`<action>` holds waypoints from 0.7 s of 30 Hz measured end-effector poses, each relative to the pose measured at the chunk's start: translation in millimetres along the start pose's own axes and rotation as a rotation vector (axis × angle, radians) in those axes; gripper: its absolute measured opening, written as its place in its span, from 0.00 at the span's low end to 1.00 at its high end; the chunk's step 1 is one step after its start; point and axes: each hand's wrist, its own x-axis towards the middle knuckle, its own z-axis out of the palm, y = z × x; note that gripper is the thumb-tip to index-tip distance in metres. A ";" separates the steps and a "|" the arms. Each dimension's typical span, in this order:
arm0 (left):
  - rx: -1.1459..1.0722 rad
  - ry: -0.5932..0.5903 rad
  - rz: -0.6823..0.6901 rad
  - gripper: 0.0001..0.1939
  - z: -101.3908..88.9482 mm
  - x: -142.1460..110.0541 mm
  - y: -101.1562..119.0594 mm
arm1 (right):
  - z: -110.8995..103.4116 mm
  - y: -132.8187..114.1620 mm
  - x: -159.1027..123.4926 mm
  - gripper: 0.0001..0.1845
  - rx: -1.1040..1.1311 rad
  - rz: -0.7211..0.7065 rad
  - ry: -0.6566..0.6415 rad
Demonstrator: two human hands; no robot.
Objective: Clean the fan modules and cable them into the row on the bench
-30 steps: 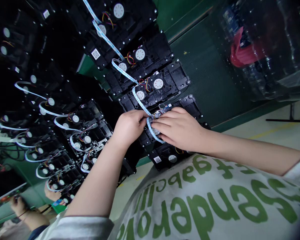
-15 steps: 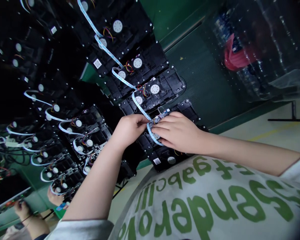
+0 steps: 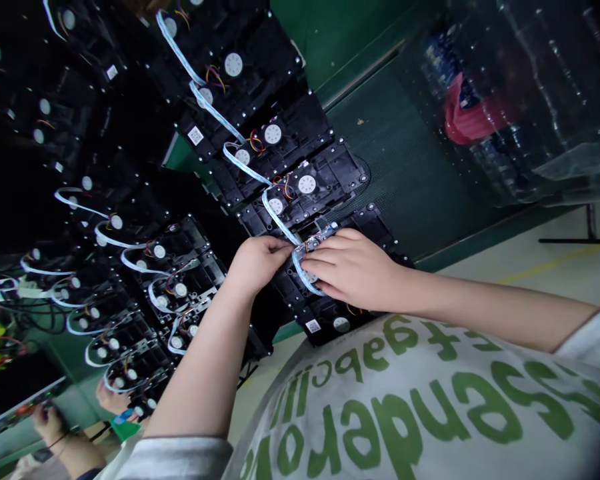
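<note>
Working at arm's reach, both hands sit close together over one black plastic module (image 3: 298, 297) in a long slanted rack of identical units. L hand (image 3: 257, 267) is curled narrow, fingertips at a flat white-and-blue ribbon cable (image 3: 280, 219) just where it meets a small blue-topped PCB (image 3: 322, 235). Grip itself is hidden, so can't tell if it's pinching. R hand (image 3: 353, 270) lies palm-down, fingers nearly straight & close together across the PCB, apparently holding it, thumb out of sight. Ribbon runs up from the PCB & also bends round below it, past the R fingertips.

L forearm rises from bottom-left, R forearm crosses in from the right, both bare below short white sleeves. White tee w/ green lettering (image 3: 405, 407) fills the lower right.

Next module up has a white disc (image 3: 307, 185) & red/yellow/blue wires (image 3: 286, 189); next one down shows a QR label (image 3: 313, 326). More modules w/ looped ribbons run off upper & lower left.

Farther off: green mesh panel (image 3: 410, 147), clear plastic sheet (image 3: 510, 80) w/ a red item (image 3: 470, 113) behind it, pale floor w/ yellow line (image 3: 545, 267). Bottom-left, a co-worker's hand (image 3: 49, 423), well apart.
</note>
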 end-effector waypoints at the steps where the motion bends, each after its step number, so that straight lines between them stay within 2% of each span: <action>1: 0.025 -0.018 0.008 0.13 -0.9 1.2 0.1 | 0.4 0.0 0.0 0.13 -0.003 0.001 0.003; 5: 0.111 -0.058 0.027 0.13 -3.6 4.3 -0.8 | 2.2 -0.1 0.4 0.14 -0.008 0.010 0.007; 21: 0.029 -0.099 -0.032 0.13 -10.4 2.4 0.6 | -2.5 -11.3 2.0 0.15 0.007 0.023 0.006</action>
